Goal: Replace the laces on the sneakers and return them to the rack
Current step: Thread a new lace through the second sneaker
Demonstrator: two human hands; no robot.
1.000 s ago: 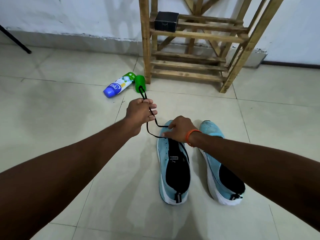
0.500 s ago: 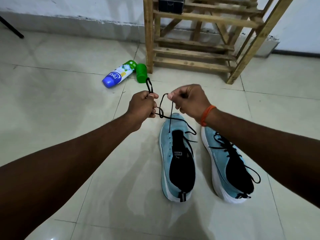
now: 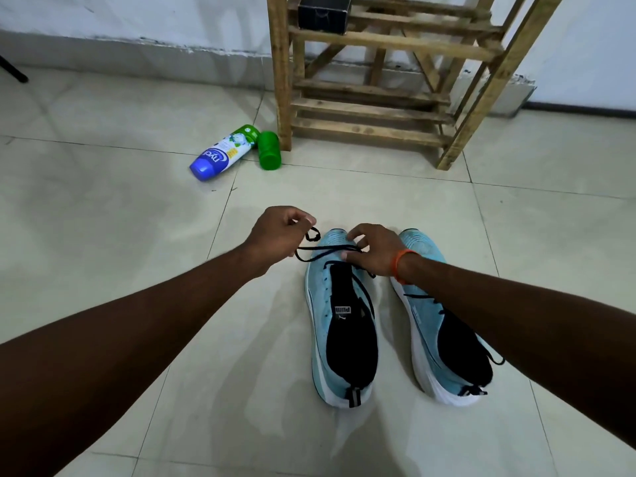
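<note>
Two light-blue sneakers stand side by side on the tiled floor, toes pointing away from me. A black lace runs across the toe end of the left sneaker. My left hand pinches one end of that lace just left of the toe. Over the front eyelets, my right hand pinches the same lace. The right sneaker is partly hidden under my right forearm and carries a black lace. The wooden rack stands beyond the shoes against the wall.
A blue-and-white spray can lies on the floor left of the rack, beside its green cap. A black box sits on a rack shelf. A dark tripod leg shows at the far left.
Both hands have come down from a raised position to the toe of the left sneaker. The lace that was pulled upward now lies low across the shoe's front.
</note>
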